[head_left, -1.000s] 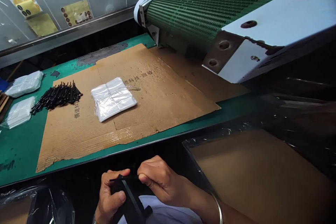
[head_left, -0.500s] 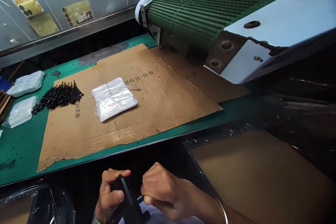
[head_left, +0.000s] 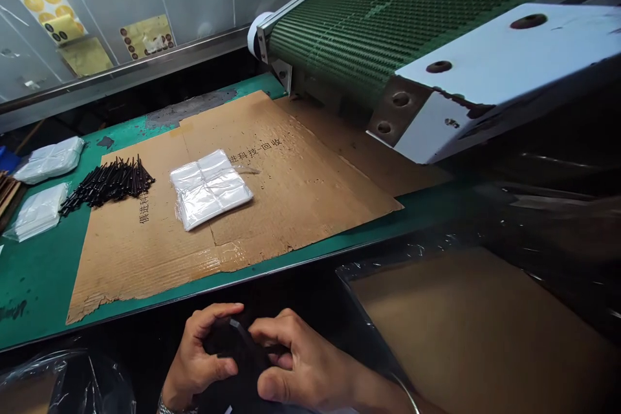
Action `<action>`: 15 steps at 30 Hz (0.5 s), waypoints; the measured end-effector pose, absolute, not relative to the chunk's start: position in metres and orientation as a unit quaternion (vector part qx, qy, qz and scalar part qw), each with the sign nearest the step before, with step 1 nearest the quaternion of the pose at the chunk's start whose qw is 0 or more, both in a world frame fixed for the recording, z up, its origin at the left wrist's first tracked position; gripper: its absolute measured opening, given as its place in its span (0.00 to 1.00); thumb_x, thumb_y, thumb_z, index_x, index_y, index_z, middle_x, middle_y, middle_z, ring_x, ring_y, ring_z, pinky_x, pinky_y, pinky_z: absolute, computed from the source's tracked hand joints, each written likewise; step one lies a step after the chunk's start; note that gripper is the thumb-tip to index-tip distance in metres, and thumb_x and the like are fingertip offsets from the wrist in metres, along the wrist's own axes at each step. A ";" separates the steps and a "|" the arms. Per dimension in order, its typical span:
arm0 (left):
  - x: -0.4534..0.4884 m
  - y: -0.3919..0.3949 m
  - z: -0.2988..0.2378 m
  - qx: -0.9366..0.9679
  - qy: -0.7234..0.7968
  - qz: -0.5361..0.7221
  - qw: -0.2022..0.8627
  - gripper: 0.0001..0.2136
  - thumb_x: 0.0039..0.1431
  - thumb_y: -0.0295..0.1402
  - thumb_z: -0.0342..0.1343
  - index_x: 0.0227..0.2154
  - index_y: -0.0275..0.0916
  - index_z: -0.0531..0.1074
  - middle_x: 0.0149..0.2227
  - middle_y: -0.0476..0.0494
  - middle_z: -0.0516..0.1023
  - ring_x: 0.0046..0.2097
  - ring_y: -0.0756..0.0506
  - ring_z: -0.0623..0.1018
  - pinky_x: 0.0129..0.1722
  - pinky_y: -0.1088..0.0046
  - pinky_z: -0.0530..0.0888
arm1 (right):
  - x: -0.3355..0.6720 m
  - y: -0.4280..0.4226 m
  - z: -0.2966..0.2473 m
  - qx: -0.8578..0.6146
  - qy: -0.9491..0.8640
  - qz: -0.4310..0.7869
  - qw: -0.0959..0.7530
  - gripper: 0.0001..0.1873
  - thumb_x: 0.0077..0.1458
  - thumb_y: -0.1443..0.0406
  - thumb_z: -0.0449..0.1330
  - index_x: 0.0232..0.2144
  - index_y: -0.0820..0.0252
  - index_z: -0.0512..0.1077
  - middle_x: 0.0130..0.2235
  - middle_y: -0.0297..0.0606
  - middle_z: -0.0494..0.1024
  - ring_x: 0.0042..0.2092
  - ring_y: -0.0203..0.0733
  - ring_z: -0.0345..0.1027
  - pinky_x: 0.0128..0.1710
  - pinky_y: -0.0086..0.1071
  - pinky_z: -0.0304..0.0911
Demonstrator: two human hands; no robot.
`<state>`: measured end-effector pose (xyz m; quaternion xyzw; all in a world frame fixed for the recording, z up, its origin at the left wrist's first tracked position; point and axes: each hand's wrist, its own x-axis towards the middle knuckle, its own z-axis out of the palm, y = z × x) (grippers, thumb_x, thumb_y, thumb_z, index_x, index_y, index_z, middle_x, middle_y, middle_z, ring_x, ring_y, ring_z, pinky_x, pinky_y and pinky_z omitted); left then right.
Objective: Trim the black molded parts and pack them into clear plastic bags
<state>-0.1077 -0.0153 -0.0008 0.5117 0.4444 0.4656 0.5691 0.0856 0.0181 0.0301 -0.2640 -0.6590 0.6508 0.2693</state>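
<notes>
Below the table's front edge, my left hand (head_left: 196, 359) is curved around a dark black part (head_left: 237, 359), its thumb and index finger on the left side. My right hand (head_left: 310, 362) is bent around the right side of the same part, index finger near its top and thumb lower down. The part is flat-edged and looks like plastic, but it blends into the dark background and its kind cannot be made out. On the cardboard sheet (head_left: 291, 220) beyond my hands lies a tied stack of clear plastic bags (head_left: 211, 191).
A pile of thin black rods (head_left: 109, 184) lies left of the bags, with more bag stacks (head_left: 41, 210) on the green table (head_left: 39, 278). A green conveyor belt (head_left: 388, 19) with a white frame (head_left: 485, 71) slopes down at the right. A plastic-lined carton (head_left: 466, 323) stands lower right.
My right hand has opened from a tight fist into a wider grip around the black part. My left fingers have spread a little, and the part has turned. The view has shifted slightly.
</notes>
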 end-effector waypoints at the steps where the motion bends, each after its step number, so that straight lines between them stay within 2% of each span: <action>1: -0.106 -0.013 0.002 0.505 0.437 0.480 0.568 0.31 0.36 0.51 0.63 0.45 0.41 0.74 0.30 0.43 0.76 0.29 0.47 0.70 0.29 0.74 0.66 | 0.085 0.018 0.029 -0.258 -0.649 0.664 0.266 0.30 0.45 0.39 0.53 0.20 0.62 0.62 0.18 0.24 0.51 0.20 0.28 0.42 0.16 0.24 0.40; 4: -0.097 -0.011 0.005 0.383 0.446 0.593 0.551 0.35 0.41 0.57 0.56 0.51 0.43 0.67 0.40 0.43 0.75 0.37 0.46 0.71 0.37 0.74 0.68 | 0.086 0.019 0.027 -0.292 -0.621 0.651 0.324 0.25 0.50 0.45 0.53 0.18 0.59 0.56 0.18 0.24 0.50 0.20 0.28 0.42 0.16 0.24 0.40; 6: -0.087 -0.013 0.005 0.257 0.450 0.645 0.562 0.29 0.49 0.54 0.52 0.53 0.46 0.65 0.48 0.43 0.72 0.46 0.45 0.70 0.43 0.74 0.67 | 0.086 0.018 0.027 -0.338 -0.622 0.587 0.392 0.24 0.52 0.47 0.51 0.19 0.59 0.56 0.18 0.25 0.50 0.20 0.28 0.42 0.16 0.24 0.42; 8: -0.073 -0.017 0.006 0.151 0.415 0.647 0.622 0.25 0.53 0.50 0.51 0.52 0.46 0.65 0.51 0.41 0.70 0.50 0.44 0.69 0.45 0.72 0.67 | 0.081 0.016 0.026 -0.360 -0.647 0.505 0.443 0.23 0.55 0.49 0.49 0.20 0.59 0.58 0.19 0.26 0.52 0.20 0.29 0.44 0.16 0.25 0.44; 11: -0.056 -0.022 0.006 0.018 0.337 0.618 0.710 0.22 0.51 0.46 0.56 0.48 0.45 0.70 0.46 0.40 0.75 0.45 0.41 0.74 0.42 0.67 0.71 | 0.069 0.008 0.021 -0.329 -0.706 0.391 0.490 0.21 0.59 0.51 0.45 0.23 0.60 0.61 0.18 0.28 0.57 0.19 0.31 0.49 0.18 0.26 0.48; 13: -0.052 -0.021 0.007 -0.065 0.325 0.612 0.718 0.15 0.48 0.38 0.61 0.41 0.46 0.74 0.35 0.45 0.79 0.35 0.46 0.77 0.36 0.71 0.73 | 0.065 0.000 0.016 -0.305 -0.744 0.351 0.479 0.22 0.61 0.51 0.43 0.24 0.60 0.62 0.19 0.30 0.61 0.19 0.33 0.54 0.20 0.27 0.53; 15: -0.054 -0.019 0.007 -0.104 0.335 0.624 0.698 0.10 0.46 0.31 0.63 0.34 0.45 0.76 0.25 0.50 0.77 0.26 0.52 0.74 0.29 0.76 0.72 | 0.067 -0.006 0.015 -0.305 -0.766 0.353 0.443 0.25 0.62 0.49 0.39 0.26 0.60 0.63 0.20 0.33 0.65 0.22 0.35 0.60 0.23 0.28 0.57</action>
